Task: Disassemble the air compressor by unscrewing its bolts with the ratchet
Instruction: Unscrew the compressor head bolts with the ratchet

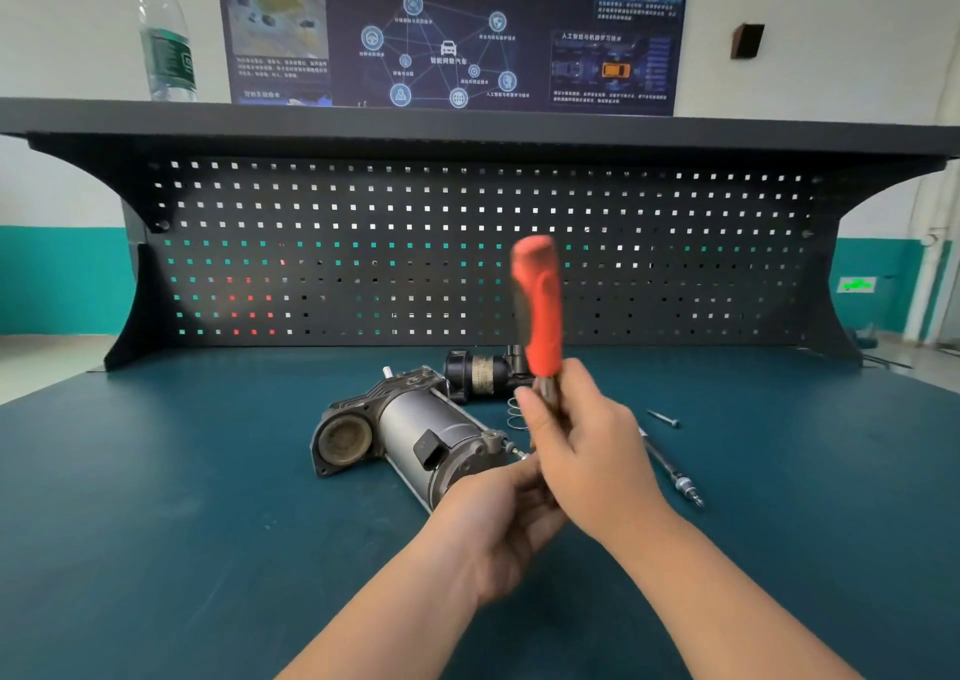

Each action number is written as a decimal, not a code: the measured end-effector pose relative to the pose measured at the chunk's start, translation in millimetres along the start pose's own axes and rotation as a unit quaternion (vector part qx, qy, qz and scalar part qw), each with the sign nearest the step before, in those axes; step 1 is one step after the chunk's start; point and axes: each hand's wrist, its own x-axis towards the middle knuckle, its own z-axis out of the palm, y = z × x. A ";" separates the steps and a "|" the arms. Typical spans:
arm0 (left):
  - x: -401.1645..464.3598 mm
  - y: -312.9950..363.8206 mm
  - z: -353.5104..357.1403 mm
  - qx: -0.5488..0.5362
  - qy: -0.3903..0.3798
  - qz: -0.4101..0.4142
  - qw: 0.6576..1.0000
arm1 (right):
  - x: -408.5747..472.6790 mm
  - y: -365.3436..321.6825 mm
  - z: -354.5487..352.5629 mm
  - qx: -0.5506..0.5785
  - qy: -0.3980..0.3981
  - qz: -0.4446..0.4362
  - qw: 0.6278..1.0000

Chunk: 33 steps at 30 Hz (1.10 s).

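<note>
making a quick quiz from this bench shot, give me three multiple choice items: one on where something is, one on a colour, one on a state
1. Where does the water bottle stand?
A. on the shelf above the pegboard
B. on the green mat
C. on the floor

2. What colour is the ratchet handle?
A. blue
B. orange-red
C. yellow

3. What is the right hand doing?
A. resting flat on the mat
B. holding the bottle
C. gripping the ratchet below its handle

Answers:
1 A: it stands on the shelf's left end.
2 B: the handle sticking up above the right hand is orange-red.
3 C: its fingers curl round the tool's shank, beside the air compressor.
</note>
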 end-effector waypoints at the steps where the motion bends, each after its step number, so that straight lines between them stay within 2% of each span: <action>1: 0.4 0.1 -0.5 -0.001 0.004 -0.001 1.000 | -0.8 -2.2 0.8 -0.028 -0.013 -0.033 0.999; 3: 0.6 0.8 -0.7 -0.006 0.003 -0.002 1.000 | -0.2 -2.0 4.2 -0.025 0.003 -0.002 1.000; 5: 1.0 0.9 0.6 -0.015 -0.004 -0.007 1.000 | 4.3 2.4 5.5 0.029 0.053 0.126 0.990; 6: 1.2 1.1 1.5 -0.020 -0.004 -0.009 1.000 | 7.0 6.2 4.8 0.060 0.078 0.211 0.973; 7: 1.9 1.1 2.0 -0.023 -0.003 -0.010 1.000 | 9.4 11.6 3.8 0.101 0.099 0.303 0.942; 8: 2.2 1.2 2.5 -0.023 -0.003 -0.011 1.000 | 10.5 17.1 2.8 0.161 0.120 0.401 0.894; 10: 1.9 0.9 2.8 -0.017 -0.008 -0.013 1.000 | 7.6 25.5 3.8 0.297 0.155 0.563 0.755; 11: 1.4 0.6 2.7 -0.010 -0.011 -0.013 1.000 | 4.1 28.4 5.2 0.338 0.165 0.603 0.703; 12: 0.8 0.6 2.5 -0.003 -0.013 -0.014 1.000 | 1.8 29.3 6.0 0.355 0.166 0.624 0.676; 13: 0.7 0.6 2.3 -0.001 -0.012 -0.014 1.000 | 2.3 29.1 6.8 0.358 0.161 0.630 0.670; 14: 0.7 1.1 1.9 -0.003 -0.010 -0.015 1.000 | 4.2 28.3 7.1 0.355 0.159 0.618 0.684; 15: 1.0 2.1 1.6 -0.008 -0.009 -0.016 1.000 | 5.6 27.7 7.4 0.346 0.163 0.584 0.715; 19: 3.3 2.1 0.7 -0.015 0.000 -0.010 1.000 | 7.9 17.0 4.5 0.199 0.150 0.357 0.901; 21: 2.9 0.5 0.5 -0.006 0.001 -0.003 1.000 | 5.8 8.5 2.7 0.137 0.110 0.221 0.959; 23: 1.3 0.0 0.4 0.006 0.001 0.003 1.000 | 2.1 3.2 0.7 0.076 0.042 0.084 0.993; 25: -0.4 1.5 -0.2 0.022 -0.005 0.007 1.000 | -1.1 0.1 0.9 -0.011 -0.024 -0.045 0.999; 26: -0.6 2.0 -0.5 0.027 -0.006 0.010 1.000 | -1.9 -1.1 2.0 -0.041 -0.037 -0.075 0.996; 27: -0.5 2.2 -1.0 0.026 -0.005 0.012 1.000 | -2.2 -1.6 3.4 -0.051 -0.033 -0.072 0.996; 29: -0.6 2.0 -0.6 0.011 -0.008 0.009 1.000 | -1.4 -0.8 6.2 -0.010 0.015 -0.001 1.000; 31: 0.1 1.9 0.9 -0.005 -0.005 0.003 1.000 | 1.9 3.2 6.9 0.048 0.071 0.125 0.988; 33: 1.5 1.3 1.7 -0.016 0.004 -0.001 1.000 | 7.1 11.4 5.3 0.097 0.103 0.267 0.953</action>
